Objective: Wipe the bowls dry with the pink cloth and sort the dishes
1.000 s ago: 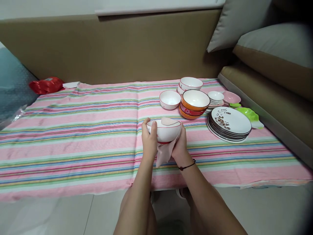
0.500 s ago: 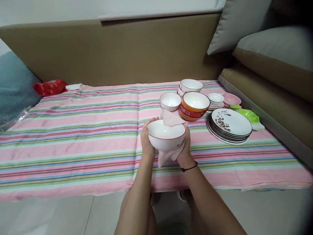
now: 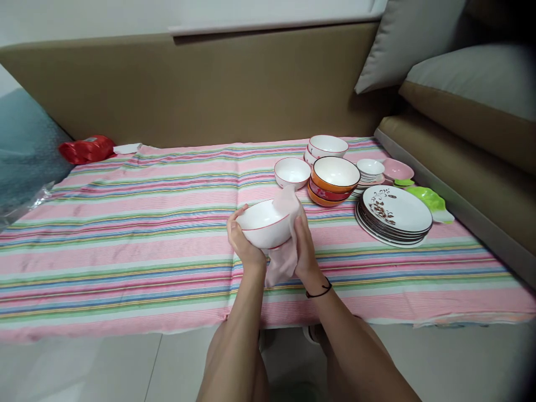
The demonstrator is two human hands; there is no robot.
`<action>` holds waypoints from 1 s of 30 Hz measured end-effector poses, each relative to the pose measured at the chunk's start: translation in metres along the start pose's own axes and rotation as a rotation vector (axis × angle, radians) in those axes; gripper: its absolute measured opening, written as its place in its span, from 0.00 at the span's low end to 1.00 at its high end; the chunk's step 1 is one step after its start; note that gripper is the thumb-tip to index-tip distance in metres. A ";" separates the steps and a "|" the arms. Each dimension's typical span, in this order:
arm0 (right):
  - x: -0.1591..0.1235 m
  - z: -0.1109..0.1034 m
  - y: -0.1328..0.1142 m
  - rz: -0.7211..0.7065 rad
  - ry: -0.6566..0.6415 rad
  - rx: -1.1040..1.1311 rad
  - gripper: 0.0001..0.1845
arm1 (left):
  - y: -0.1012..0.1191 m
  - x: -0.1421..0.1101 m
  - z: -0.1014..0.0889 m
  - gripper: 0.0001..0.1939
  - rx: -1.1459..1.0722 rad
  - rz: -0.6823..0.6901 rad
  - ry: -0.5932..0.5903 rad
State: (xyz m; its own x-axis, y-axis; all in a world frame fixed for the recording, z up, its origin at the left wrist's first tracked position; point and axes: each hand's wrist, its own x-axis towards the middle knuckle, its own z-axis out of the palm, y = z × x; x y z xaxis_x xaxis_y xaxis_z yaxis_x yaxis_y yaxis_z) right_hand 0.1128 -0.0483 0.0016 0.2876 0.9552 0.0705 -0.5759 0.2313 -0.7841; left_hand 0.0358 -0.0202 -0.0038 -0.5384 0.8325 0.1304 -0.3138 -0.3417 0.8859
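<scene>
Evidently, in the head view, the only one, both hands share the load. A round white ceramic bowl with a thin red rim (image 3: 268, 231) is held above the pink multicolour-striped fabric cover (image 3: 125, 234), toward the cover's front edge, mouth up, its left side tipped lower. The left hand (image 3: 248, 248) is clamped bare on the bowl's left wall, thumb on the near side. The right hand (image 3: 306, 248) is clamped on the opposite wall through a soft pale-pink cloth (image 3: 283, 259), which folds over the rim into the bowl and hangs below it. Judged: opposed palms steady a smooth, curved wall; the cloth's fold gives access to both faces.

Toward the far edge: a smaller white ceramic bowl (image 3: 292, 173) just beside a nested stack of orange and red bowls (image 3: 333, 181), white red-rimmed bowls (image 3: 328, 146) behind. Nearer the right edge: a pile of white floral plates with dark rims (image 3: 396, 209). Nesting like with like probably saves room and keeps piles stable; their rightward placing likely spares the elbows.
</scene>
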 end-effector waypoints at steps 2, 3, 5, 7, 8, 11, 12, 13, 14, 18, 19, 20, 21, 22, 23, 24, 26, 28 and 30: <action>-0.003 -0.001 0.002 -0.137 -0.065 -0.145 0.23 | -0.002 0.003 -0.001 0.17 0.019 -0.026 0.057; -0.003 -0.001 0.003 -0.174 -0.080 -0.184 0.24 | -0.002 0.005 -0.001 0.17 0.016 -0.043 0.051; -0.003 -0.002 0.003 -0.189 -0.056 -0.180 0.24 | -0.001 0.008 0.000 0.19 -0.027 -0.112 -0.004; 0.000 -0.002 0.002 -0.147 -0.001 -0.093 0.22 | 0.001 0.009 0.002 0.22 -0.103 -0.259 -0.064; 0.001 -0.001 0.000 -0.087 0.019 -0.022 0.21 | 0.003 0.008 0.003 0.24 -0.146 -0.361 -0.085; 0.005 0.002 -0.005 0.156 0.032 0.206 0.22 | 0.009 0.003 0.006 0.25 -0.242 -0.664 -0.125; 0.005 0.004 -0.007 0.208 0.044 0.256 0.23 | 0.011 0.001 0.007 0.26 -0.261 -0.733 -0.149; 0.006 0.005 -0.008 0.236 0.064 0.290 0.23 | 0.012 0.000 0.008 0.26 -0.269 -0.772 -0.173; 0.006 0.005 -0.009 0.248 0.087 0.310 0.22 | 0.013 -0.001 0.008 0.27 -0.266 -0.785 -0.193; 0.006 0.002 -0.007 0.337 0.094 0.336 0.25 | 0.010 0.000 0.012 0.27 -0.185 -0.696 -0.181; 0.006 0.000 -0.005 0.371 0.084 0.341 0.26 | 0.008 0.002 0.012 0.27 -0.160 -0.657 -0.165; 0.006 -0.002 -0.004 0.406 0.078 0.347 0.27 | 0.006 0.004 0.012 0.27 -0.136 -0.612 -0.148; 0.006 -0.005 -0.003 0.449 0.076 0.353 0.29 | 0.004 0.006 0.011 0.27 -0.111 -0.566 -0.132; 0.006 -0.007 -0.002 0.500 0.080 0.356 0.30 | 0.003 0.007 0.009 0.27 -0.081 -0.526 -0.116; 0.006 -0.008 -0.002 0.553 0.088 0.356 0.32 | 0.001 0.009 0.007 0.27 -0.036 -0.488 -0.103; 0.006 -0.010 -0.003 0.601 0.098 0.354 0.33 | 0.000 0.010 0.005 0.26 0.026 -0.443 -0.097; 0.006 -0.010 -0.003 0.665 0.123 0.350 0.35 | -0.002 0.012 0.000 0.22 0.175 -0.313 -0.084; 0.006 -0.009 -0.002 0.672 0.157 0.370 0.35 | -0.003 0.013 -0.002 0.15 0.271 -0.140 -0.037; 0.006 -0.007 0.002 0.658 0.227 0.415 0.31 | -0.002 0.012 -0.002 0.09 0.294 -0.007 0.025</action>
State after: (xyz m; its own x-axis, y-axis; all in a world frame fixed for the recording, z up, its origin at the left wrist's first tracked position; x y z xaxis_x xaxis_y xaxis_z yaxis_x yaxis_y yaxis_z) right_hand 0.1190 -0.0435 -0.0039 -0.0862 0.8690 -0.4872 -0.9054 -0.2723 -0.3256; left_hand 0.0284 -0.0102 -0.0046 -0.5572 0.8222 0.1159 -0.0796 -0.1919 0.9782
